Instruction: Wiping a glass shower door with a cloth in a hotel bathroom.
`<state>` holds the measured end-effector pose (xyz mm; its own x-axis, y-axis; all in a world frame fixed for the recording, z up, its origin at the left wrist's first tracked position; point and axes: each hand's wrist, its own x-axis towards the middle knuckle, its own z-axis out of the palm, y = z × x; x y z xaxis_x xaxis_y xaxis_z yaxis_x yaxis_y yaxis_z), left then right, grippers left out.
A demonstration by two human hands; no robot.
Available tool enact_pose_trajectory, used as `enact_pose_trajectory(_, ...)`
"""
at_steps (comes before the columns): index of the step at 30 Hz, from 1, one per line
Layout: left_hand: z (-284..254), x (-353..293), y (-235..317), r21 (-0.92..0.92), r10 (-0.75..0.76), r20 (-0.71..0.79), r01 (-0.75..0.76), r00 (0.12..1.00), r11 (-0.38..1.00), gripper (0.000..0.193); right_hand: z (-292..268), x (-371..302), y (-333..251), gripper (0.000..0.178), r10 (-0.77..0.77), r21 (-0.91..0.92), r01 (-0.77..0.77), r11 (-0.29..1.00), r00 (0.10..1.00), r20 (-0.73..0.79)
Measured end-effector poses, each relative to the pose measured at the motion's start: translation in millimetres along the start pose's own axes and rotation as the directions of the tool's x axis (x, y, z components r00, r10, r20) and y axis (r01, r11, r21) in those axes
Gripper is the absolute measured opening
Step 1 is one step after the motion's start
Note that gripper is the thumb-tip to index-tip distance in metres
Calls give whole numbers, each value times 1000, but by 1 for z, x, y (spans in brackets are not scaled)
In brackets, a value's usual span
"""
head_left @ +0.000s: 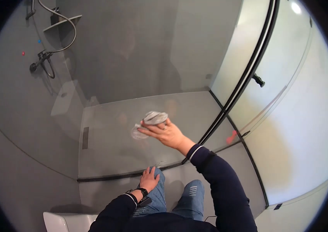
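My right hand (168, 135) is stretched out in front of me, its fingers closed on a crumpled grey cloth (155, 117). The cloth is up against or very close to the clear glass shower screen (112, 154). A paler patch below the fingertips could be more of the cloth or its reflection; I cannot tell. My left hand (148, 181) lies on my left knee, over blue jeans (160, 174), with its fingers spread and nothing in it. A dark watch (144, 191) sits on that wrist.
Behind the glass are a dark shower mixer (42, 58) with a hose, a corner shelf (62, 23) and a floor drain (85, 138). A black-framed door with a handle (258, 80) stands at right. White ceramic (56, 224) is at lower left.
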<state>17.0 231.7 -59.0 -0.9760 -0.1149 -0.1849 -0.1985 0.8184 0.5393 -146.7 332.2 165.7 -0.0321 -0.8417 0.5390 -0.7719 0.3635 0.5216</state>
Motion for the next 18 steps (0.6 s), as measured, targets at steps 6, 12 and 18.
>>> enact_pose_trajectory(6, 5, 1, 1, 16, 22, -43, -21, 999, 1000, 58, 21, -25, -15, 71, -148, 83, 136, 987, 975, 163)
enact_pose_trajectory(12, 3, -1, -4, 14, 19, -40, -18, 999, 1000, 59, 15, -15, -10, 69, -185, 57, 179, 982, 974, 131)
enact_pose_trajectory(18, 0, -2, -14, 26, 33, -63, -31, 997, 999, 59, -6, 14, 9, 66, -156, 11, 155, 988, 986, 56)
